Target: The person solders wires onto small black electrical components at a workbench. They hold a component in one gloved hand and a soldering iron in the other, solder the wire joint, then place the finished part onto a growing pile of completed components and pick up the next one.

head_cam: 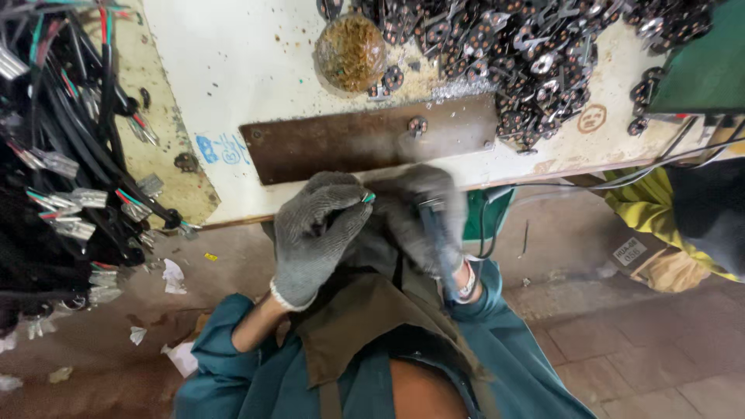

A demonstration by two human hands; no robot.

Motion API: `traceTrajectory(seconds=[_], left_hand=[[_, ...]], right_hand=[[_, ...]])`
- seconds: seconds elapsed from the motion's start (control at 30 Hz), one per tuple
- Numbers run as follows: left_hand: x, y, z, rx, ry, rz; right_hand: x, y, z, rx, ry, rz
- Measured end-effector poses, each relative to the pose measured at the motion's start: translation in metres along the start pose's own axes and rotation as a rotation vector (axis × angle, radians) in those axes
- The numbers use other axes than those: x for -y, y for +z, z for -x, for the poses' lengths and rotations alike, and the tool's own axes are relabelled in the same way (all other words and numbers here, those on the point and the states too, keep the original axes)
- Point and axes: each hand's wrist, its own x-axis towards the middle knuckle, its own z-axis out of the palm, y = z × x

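Wire (368, 198) end, green and red tip, is sitting pinched between the left hand (318, 233) fingertips, just below the bench (233, 62) front edge, in front of the brown metal plate (365, 140). Left glove is clenching on it, thumb against forefinger. Right hand (423, 213) is gripping a dark tool (441, 248) by the handle, head pointing up toward the wire tip; it's blurred, so I can't tell the exact contact. Both hands are touching, working close to the chest.

Judging by that: keeping the wire tip steady and short past the fingers should be helping the tool meet it squarely; bracing the hands together looks right.

Pile of small dark round parts (535, 54) is lying at the bench's far right corner. Brown domed lump (350, 51) is sitting at the far edge, mid bench. Cable bundles (62, 171) with metal terminals are hanging off the left.
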Motion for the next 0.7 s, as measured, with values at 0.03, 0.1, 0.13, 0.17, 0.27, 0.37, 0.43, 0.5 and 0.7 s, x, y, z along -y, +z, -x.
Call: traceTrajectory(seconds=[0.03,0.1,0.13,0.17,0.27,0.37,0.43,0.5,0.7], left_hand=[[-0.001,-0.001,-0.003,0.034,-0.137,0.007],[-0.002,-0.005,-0.008,0.108,-0.427,0.021],[-0.002,-0.006,-0.010,0.151,-0.290,-0.131],[-0.001,-0.008,-0.012,0.197,-0.152,-0.281],[0.004,-0.008,-0.011,0.237,-0.110,-0.254],[0.011,0.002,-0.006,0.166,-0.293,0.023],[0.014,0.009,-0.003,0.128,-0.347,0.104],[0.015,0.013,-0.004,0.103,-0.299,0.067],[0.004,-0.006,-0.032,0.049,0.067,-0.360]], right_hand=[[0.000,0.003,-0.002,0.015,0.056,-0.164],[0.001,0.004,-0.007,-0.051,0.095,-0.058],[0.001,0.002,-0.009,-0.078,0.119,-0.003],[0.001,-0.003,-0.011,-0.022,0.059,0.086],[-0.002,-0.019,-0.015,0.068,-0.116,0.297],[-0.008,-0.022,-0.010,-0.024,-0.153,0.210],[-0.011,-0.016,-0.003,-0.125,0.061,-0.112],[-0.014,-0.014,0.001,-0.007,0.022,0.123],[-0.030,-0.015,-0.014,-0.285,-0.239,0.151]])
